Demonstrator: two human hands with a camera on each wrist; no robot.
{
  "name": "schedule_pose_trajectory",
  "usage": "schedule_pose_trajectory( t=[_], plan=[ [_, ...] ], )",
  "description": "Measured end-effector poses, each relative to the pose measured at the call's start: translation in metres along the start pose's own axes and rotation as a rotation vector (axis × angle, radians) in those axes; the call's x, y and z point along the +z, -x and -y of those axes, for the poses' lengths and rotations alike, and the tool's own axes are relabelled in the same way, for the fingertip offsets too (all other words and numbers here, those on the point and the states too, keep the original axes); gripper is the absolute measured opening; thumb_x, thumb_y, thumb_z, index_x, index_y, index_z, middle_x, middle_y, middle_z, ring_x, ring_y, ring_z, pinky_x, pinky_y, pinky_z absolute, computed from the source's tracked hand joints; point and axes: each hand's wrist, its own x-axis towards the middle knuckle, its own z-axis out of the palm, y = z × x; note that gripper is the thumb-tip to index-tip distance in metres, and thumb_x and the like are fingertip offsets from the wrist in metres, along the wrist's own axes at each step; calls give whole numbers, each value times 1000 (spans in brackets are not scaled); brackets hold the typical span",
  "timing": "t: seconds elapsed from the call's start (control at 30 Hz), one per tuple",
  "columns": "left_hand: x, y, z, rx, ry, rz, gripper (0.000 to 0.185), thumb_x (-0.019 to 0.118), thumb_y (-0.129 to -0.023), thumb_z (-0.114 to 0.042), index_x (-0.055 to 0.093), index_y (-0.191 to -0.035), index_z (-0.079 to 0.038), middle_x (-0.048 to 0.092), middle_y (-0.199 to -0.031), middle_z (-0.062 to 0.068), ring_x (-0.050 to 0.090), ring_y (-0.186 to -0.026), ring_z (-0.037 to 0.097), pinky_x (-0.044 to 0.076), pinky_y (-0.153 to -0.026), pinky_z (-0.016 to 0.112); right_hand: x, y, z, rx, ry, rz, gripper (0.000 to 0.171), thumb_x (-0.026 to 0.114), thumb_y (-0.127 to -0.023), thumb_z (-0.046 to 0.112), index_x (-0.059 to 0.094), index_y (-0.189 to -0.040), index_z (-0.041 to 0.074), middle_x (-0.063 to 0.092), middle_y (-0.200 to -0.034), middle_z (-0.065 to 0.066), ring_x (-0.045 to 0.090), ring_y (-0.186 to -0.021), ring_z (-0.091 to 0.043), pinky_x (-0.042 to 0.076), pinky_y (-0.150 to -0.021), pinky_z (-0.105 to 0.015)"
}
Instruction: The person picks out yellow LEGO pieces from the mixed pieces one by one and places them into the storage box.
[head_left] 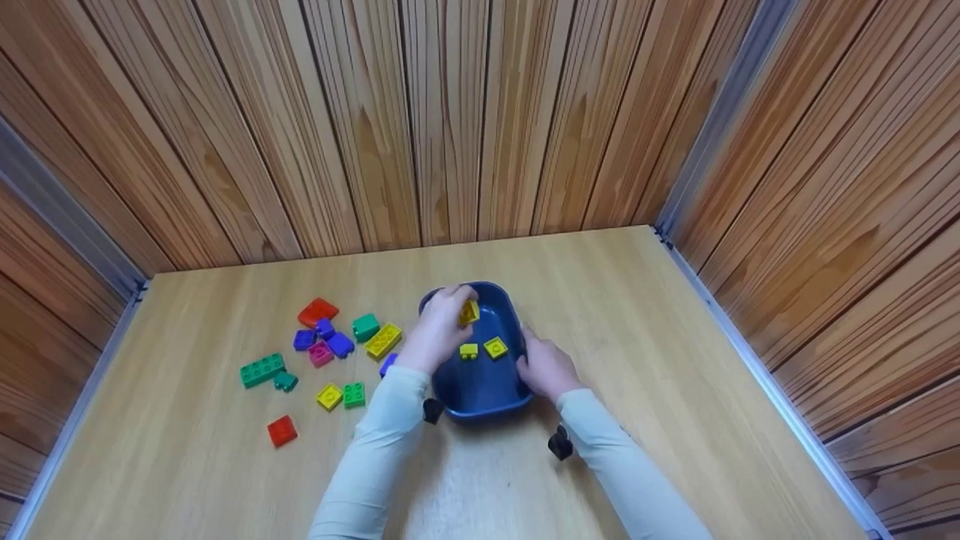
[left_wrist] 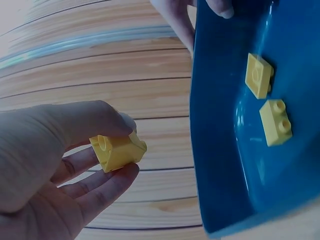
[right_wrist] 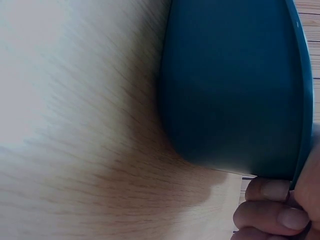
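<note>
A person's two arms in pale sleeves reach forward over a wooden tabletop [head_left: 675, 360] walled in by wood panels.

The left hand [head_left: 439, 326] is stretched out over the far left part of a blue bin [head_left: 480, 390] that sits at the middle of the tabletop. Its wrist is angled inward, toward the right. The grip is closed on a yellow brick [head_left: 469, 312]: the thumb presses one side and the fingertips [left_wrist: 125, 172] press the other, a light pinch with the remaining fingers loosely curved beneath. In the left wrist view, the held brick [left_wrist: 118, 150] is beside the bin's rim [left_wrist: 196, 125], with its one visible stud turned toward the camera.

The right hand [head_left: 546, 366] rests against the right wall of the bin, nearer the person than the left hand. Its fingers curl over the rim, with the thumb on the inside and the fingertips [right_wrist: 272, 210] on the outer wall, so this grip is clasped on the bin itself.

Two more yellow bricks lie on the bin's floor, just beside each other: a small brick [head_left: 469, 350] on the left and a flat square one [head_left: 495, 347] on the right.

To the left of the bin, loose bricks [head_left: 322, 352] in red, green, purple, pink and yellow are scattered on the tabletop, with a lone red brick [head_left: 282, 430] nearest the person.
</note>
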Motion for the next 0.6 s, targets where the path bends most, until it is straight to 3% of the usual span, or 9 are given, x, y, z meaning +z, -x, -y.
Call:
schedule_pose_trajectory(
  t=[0.17,0.33,0.6],
  plan=[
    [6,-6,-4,4,17,25,42,72,-85,-6,58,-124,-13,52,-133,10,53,-117,24,47,-95,39,0,0,0,-1,-22,9,60,55,-94,15,32,-147,2,65,-105,-16,60,-74,-20,54,-73,-39],
    [13,-14,-5,33,20,24,41,72,-84,-2,59,-121,-11,55,-126,10,55,-111,23,48,-94,36,0,0,1,-10,-10,-5,58,56,-93,15,35,-146,1,65,-106,-17,61,-76,-21,54,-75,-40],
    [23,-36,-2,49,12,34,40,71,-83,1,59,-121,-3,59,-115,11,59,-102,22,50,-90,35,0,1,0,-35,20,-27,59,56,-91,14,36,-145,0,62,-76,-10,57,-60,-19,51,-58,-38]
  ],
)
